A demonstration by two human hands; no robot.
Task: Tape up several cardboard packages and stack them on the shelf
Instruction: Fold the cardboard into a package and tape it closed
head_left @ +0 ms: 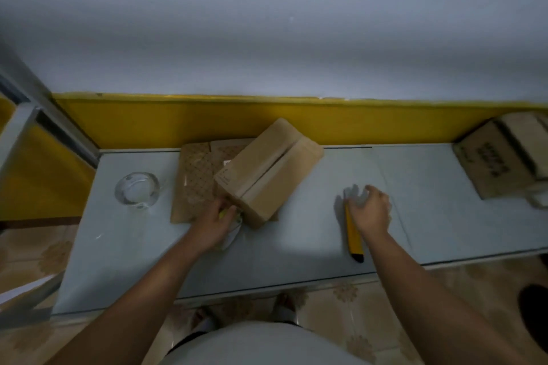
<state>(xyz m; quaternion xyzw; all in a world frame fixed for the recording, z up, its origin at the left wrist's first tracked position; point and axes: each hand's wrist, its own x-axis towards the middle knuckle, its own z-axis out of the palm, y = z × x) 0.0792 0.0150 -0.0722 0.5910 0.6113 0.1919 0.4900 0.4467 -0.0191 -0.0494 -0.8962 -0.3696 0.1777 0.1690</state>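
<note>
Nearest the lens sat a pale shirt front (261, 344) and two bare forearms; from the remote seat I followed them out to the hands. The left hand (213, 225) was curled round a small yellow-and-white object (232, 218) at the near corner of the cardboard box (267, 175); too hidden to name, possibly tape, a guess only. The right hand (372, 212) hovered over the top end of a yellow utility knife (353, 235) that lay on the counter (326, 249); the fingers were blurred, so I could not tell whether it grasped the knife or was released.

The box sat mid-counter, turned at an angle; its top flaps met but the seam looked untaped; it rested partly on flat patterned sheets (192, 184). My read on handling: plain corrugated board, probably light; stiff at edges and corners, soft across the flap middles, so pressing on the seam could cave it in; best taken by the two long side walls, or with a flat palm holding the flaps shut for taping; the board looked matte and grippy, but the counter looked smooth, so the box might slide under a push. A second box (504, 157) with dark print sat at the far right.

The counter was pale grey-blue with faint seam lines; a clear glass dish (136, 190) stood at its left. The wall was white above a yellow band (178, 118); a grey metal frame (26, 118) stood at left, maybe the shelf; the floor tiles (350, 299) were beige and patterned.
</note>
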